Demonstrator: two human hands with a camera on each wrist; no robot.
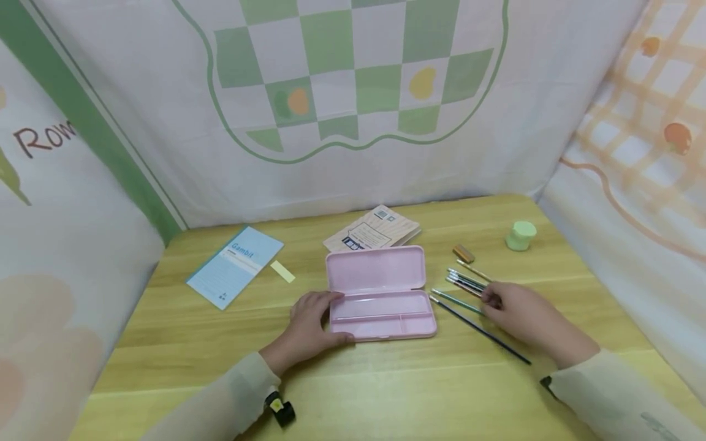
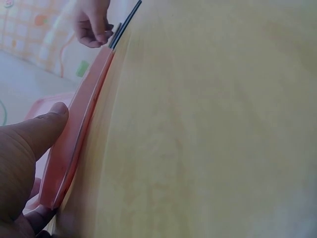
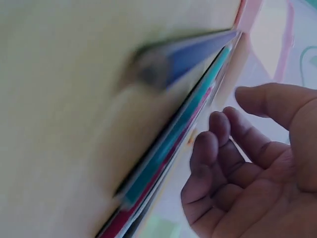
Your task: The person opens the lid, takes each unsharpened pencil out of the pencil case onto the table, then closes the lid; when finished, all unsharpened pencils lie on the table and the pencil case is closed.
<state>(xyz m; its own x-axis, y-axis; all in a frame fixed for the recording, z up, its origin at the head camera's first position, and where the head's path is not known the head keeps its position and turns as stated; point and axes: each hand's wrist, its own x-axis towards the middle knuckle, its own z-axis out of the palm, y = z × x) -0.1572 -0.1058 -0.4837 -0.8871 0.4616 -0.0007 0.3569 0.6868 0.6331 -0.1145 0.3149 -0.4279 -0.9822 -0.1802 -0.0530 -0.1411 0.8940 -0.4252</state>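
Note:
A pink pencil case (image 1: 380, 331) lies with its lid (image 1: 377, 269) up on the wooden table, its compartments bare. My left hand (image 1: 310, 327) holds the left end of the case, thumb on the front wall and fingers around the back corner; the thumb (image 2: 47, 126) shows on that wall in the left wrist view. Several pencils lie right of the case, among them a dark blue pencil (image 1: 480, 331) and a green pencil (image 1: 458, 301). My right hand (image 1: 515, 315) is over their near ends, fingers loosely bent. In the right wrist view a gap parts its thumb and fingertips, with nothing between.
A light blue notebook (image 1: 236, 266) and a pale yellow strip (image 1: 283, 271) lie at the left. Behind the case is a tan booklet (image 1: 375, 229). A small orange-brown block (image 1: 464, 253) and a green lidded container (image 1: 521, 236) stand at the back right. Curtains enclose the table.

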